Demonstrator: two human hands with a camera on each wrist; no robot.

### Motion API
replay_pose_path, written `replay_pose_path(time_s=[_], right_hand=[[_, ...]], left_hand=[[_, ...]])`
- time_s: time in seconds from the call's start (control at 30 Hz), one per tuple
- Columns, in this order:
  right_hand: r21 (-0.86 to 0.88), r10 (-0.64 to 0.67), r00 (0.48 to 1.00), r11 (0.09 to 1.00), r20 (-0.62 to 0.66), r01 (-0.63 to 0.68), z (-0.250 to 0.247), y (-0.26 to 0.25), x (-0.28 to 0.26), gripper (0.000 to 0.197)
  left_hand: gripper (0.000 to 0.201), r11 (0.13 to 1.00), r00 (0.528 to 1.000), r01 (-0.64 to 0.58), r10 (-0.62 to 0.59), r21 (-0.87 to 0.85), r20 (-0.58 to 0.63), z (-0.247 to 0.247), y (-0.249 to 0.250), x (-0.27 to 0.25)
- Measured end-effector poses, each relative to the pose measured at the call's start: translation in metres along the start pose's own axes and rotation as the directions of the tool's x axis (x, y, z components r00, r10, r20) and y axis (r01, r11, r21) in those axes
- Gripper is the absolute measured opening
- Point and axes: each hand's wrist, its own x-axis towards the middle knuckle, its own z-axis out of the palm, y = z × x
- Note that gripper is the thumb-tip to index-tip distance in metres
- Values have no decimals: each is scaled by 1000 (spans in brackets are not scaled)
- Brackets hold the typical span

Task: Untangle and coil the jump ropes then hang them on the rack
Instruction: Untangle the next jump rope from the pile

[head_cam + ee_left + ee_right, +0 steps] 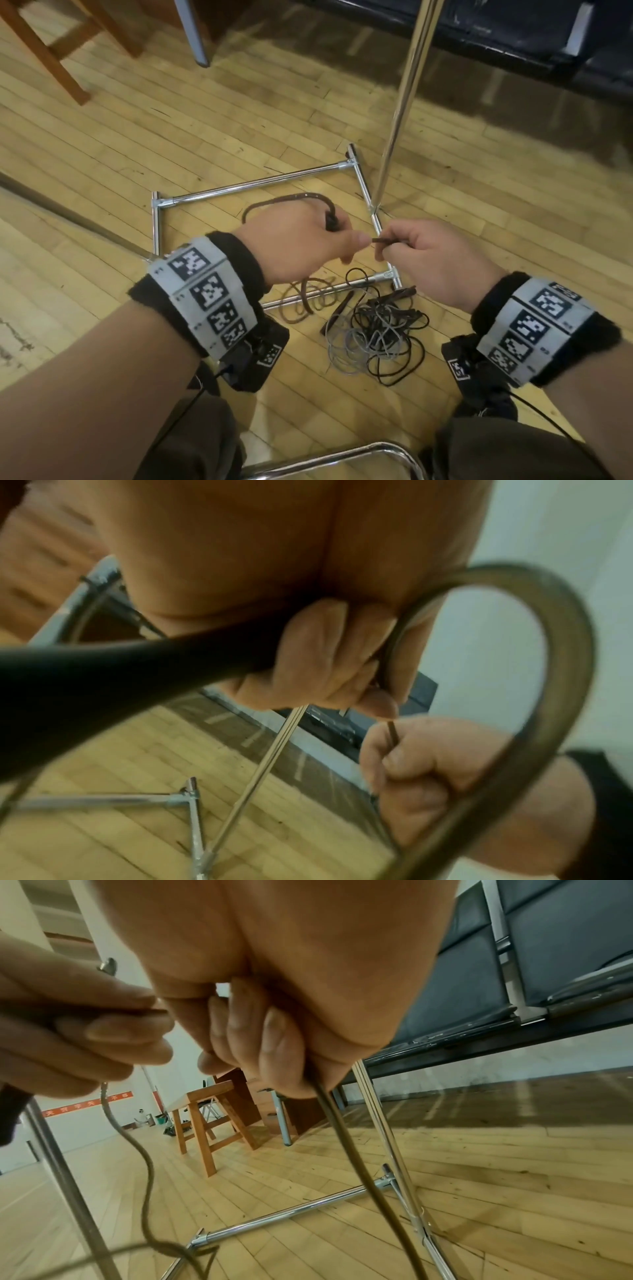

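The left hand (301, 245) grips the black handle (103, 674) of a brown jump rope (294, 198), fingers curled round it, with a loop of cord arching over the knuckles. The right hand (435, 260) pinches the same cord close beside the left thumb. Both hang above the chrome tube rack (246, 186), whose square base sits on the wooden plank floor (137, 137). A tangled heap of black and grey ropes (373, 335) lies near the base's right corner.

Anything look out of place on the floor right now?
Yes. The grey and black ropes lie knotted together by the rack base, and loose loops of the brown rope that both hands hold drape over its near bar.
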Motion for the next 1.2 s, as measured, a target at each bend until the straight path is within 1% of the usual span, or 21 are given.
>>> replay_pose_path(time_s=[0.13, 0.2, 0.27, 0.3, 0.33, 0.37, 0.4, 0.43, 0.47, 0.5, 0.57, 0.63, 0.7, 0.77, 0.83, 0.9, 1.0, 1.07, 1.1, 1.17, 1.2], right_hand=[[28, 16, 999, 999, 44, -17, 4, 9, 4, 18], [41, 92, 990, 994, 112, -97, 5, 20, 6, 19], [-46, 170, 971, 985, 167, -165, 5, 32, 6, 22], [-109, 199, 963, 977, 182, -182, 5, 37, 6, 25], [-170, 217, 957, 968, 191, -186, 5, 41, 6, 28], [-217, 223, 957, 959, 188, -181, 5, 44, 6, 30], [-239, 218, 961, 955, 171, -175, 5, 44, 7, 30], [-235, 205, 968, 957, 144, -167, 6, 43, 9, 30], [-216, 182, 977, 964, 112, -154, 6, 39, 10, 30], [-197, 150, 985, 972, 84, -131, 7, 35, 12, 29], [-184, 84, 994, 980, 66, -70, 9, 24, 15, 27], [-196, 27, 997, 980, 73, -13, 11, 14, 14, 26], [-195, -35, 997, 980, 71, 48, 13, 6, 11, 26], [-138, -97, 994, 985, 59, 104, 14, -2, 7, 24], [-78, -145, 989, 986, 30, 147, 13, -6, 3, 22], [-54, -158, 987, 986, 14, 159, 10, -5, 1, 20], [-47, -99, 995, 994, 25, 100, 7, 4, 4, 21], [-32, -37, 999, 999, 35, 38, 4, 15, 7, 22], [-14, 2, 999, 1000, 49, -1, 2, 19, 8, 22], [-35, 67, 993, 997, 98, -64, 1, 29, 9, 27], [-85, 87, 989, 993, 122, -77, 1, 32, 9, 30]], left_hand=[[32, 980, 988, -95, 71, -172, -141, -3, 2, -3], [27, 896, 943, -136, -13, -422, -333, -12, 1, -1], [20, 700, 819, -212, -253, -682, -515, -35, -6, -1], [19, 626, 746, -261, -352, -735, -565, -46, -10, -3], [20, 642, 688, -261, -400, -721, -606, -53, -16, -4], [24, 736, 656, -199, -391, -647, -646, -56, -22, -5], [25, 852, 663, -82, -341, -517, -667, -55, -28, -6], [25, 930, 704, 52, -292, -363, -647, -52, -32, -7], [25, 961, 756, 163, -267, -223, -598, -46, -34, -6], [29, 967, 802, 225, -253, -120, -541, -41, -36, -5], [32, 974, 852, 226, -208, -20, -481, -32, -32, -3], [32, 989, 900, 143, -116, 31, -421, -26, -24, -3], [33, 996, 972, 47, -29, 73, -232, -16, -15, -4], [28, 978, 1000, -17, 19, 207, -5, -3, -7, -4], [20, 948, 996, -46, 17, 316, 93, 6, -3, -1], [25, 955, 996, -55, 32, 291, 82, 7, -4, 3], [34, 997, 994, -80, 80, 10, -75, 1, -5, 3], [34, 963, 964, -140, 80, -231, -252, -5, -4, 1], [34, 913, 929, -189, 47, -360, -367, -10, -4, 0], [33, 771, 804, -305, -107, -560, -585, -26, -7, -1], [31, 711, 744, -342, -195, -615, -639, -34, -10, -2]])
